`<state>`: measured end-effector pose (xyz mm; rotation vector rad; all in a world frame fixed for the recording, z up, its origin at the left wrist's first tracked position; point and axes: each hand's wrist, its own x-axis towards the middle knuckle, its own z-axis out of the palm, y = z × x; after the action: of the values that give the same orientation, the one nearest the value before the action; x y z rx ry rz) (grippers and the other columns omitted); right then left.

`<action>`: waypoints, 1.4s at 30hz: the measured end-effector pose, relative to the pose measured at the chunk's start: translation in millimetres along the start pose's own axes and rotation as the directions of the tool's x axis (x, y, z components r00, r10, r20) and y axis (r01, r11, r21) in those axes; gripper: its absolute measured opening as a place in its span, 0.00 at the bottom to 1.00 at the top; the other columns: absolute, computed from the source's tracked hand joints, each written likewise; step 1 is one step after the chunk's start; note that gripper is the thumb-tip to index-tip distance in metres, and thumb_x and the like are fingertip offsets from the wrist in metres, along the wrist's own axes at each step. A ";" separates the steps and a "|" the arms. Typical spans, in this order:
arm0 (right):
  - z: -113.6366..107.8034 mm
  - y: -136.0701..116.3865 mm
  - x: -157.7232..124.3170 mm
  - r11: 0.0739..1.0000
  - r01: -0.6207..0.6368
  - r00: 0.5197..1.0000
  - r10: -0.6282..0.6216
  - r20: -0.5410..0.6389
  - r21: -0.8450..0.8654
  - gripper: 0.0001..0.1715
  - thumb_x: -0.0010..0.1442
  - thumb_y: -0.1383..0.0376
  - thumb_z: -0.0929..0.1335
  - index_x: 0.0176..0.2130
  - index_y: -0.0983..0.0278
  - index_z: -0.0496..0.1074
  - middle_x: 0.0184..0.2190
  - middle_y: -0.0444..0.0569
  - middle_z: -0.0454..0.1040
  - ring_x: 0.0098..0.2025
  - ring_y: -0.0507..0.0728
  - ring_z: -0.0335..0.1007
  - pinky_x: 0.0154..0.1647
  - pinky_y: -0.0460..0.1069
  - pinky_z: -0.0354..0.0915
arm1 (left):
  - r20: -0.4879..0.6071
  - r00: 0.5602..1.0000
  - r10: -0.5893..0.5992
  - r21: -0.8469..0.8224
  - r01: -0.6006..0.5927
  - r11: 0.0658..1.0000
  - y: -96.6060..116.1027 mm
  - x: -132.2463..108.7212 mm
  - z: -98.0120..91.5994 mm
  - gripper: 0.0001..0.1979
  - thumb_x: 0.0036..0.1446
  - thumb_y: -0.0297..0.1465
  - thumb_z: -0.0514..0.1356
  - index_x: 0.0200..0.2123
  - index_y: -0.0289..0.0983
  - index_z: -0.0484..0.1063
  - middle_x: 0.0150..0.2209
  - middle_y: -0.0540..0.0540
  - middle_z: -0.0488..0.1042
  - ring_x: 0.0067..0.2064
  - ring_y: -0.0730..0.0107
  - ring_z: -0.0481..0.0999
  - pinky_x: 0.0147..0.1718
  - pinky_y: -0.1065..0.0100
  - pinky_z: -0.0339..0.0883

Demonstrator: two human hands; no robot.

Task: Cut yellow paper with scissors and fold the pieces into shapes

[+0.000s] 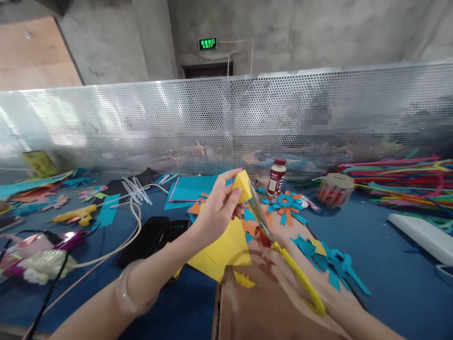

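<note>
My left hand [222, 200] pinches a small folded piece of yellow paper [242, 188] between thumb and fingers, raised above the work surface. In my right hand [274, 262] is a pair of scissors [300, 278] with yellow handles, its fingers wrapped round them and partly hidden. The blades point up at the right edge of the folded paper; whether they touch it I cannot tell. Below lies a larger yellow sheet [226, 248], beside a small yellow scrap [243, 279] on the brown board [247, 311].
Blue and orange paper flowers [286, 205] and blue cut shapes [334, 259] lie to the right. A bottle [276, 177], a jar [334, 190] and pipe cleaners [403, 182] stand or lie farther back. At left are a yellow glue gun [76, 216], cords and two phones [145, 241].
</note>
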<state>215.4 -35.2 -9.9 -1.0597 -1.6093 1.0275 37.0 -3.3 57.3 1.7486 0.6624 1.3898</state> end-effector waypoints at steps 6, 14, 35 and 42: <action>12.0 -3.7 -6.9 0.991 -0.082 0.996 0.078 0.041 0.110 0.08 0.49 0.59 0.63 0.30 0.59 0.66 0.26 0.45 0.70 0.29 0.57 0.66 0.29 0.50 0.63 | -0.026 1.000 -0.005 0.024 0.006 1.000 -8.3 -9.0 6.8 0.20 0.61 0.32 0.50 0.55 0.40 0.48 0.26 0.52 0.64 0.23 0.76 0.64 0.25 0.70 0.63; 12.6 -17.8 -10.3 0.983 -0.181 0.982 0.179 0.056 0.026 0.05 0.49 0.61 0.64 0.27 0.60 0.63 0.21 0.42 0.64 0.23 0.54 0.60 0.22 0.49 0.58 | -0.102 0.995 -0.007 0.043 0.012 0.999 -13.7 -16.1 18.6 0.23 0.62 0.32 0.50 0.57 0.42 0.45 0.26 0.52 0.65 0.24 0.74 0.65 0.27 0.68 0.64; 17.3 -19.6 -12.0 0.988 -0.155 0.987 0.155 0.040 -0.004 0.08 0.51 0.59 0.62 0.29 0.62 0.62 0.25 0.45 0.65 0.28 0.54 0.64 0.27 0.47 0.63 | -0.097 0.991 0.090 -0.034 -0.094 0.995 -23.5 -16.4 20.2 0.11 0.62 0.28 0.48 0.46 0.42 0.49 0.31 0.52 0.67 0.26 0.80 0.65 0.28 0.74 0.68; 14.7 -19.5 -12.6 0.985 -0.164 0.986 0.165 0.004 -0.055 0.09 0.51 0.59 0.63 0.28 0.63 0.63 0.25 0.45 0.66 0.28 0.53 0.63 0.26 0.45 0.60 | -0.084 0.992 0.094 -0.022 -0.096 0.995 -25.7 -15.7 20.9 0.09 0.63 0.27 0.48 0.45 0.42 0.50 0.31 0.52 0.67 0.25 0.80 0.64 0.28 0.73 0.67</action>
<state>200.4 -54.9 2.1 -1.2430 -1.5846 1.1033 54.8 -7.0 25.5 1.7292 0.6100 1.5362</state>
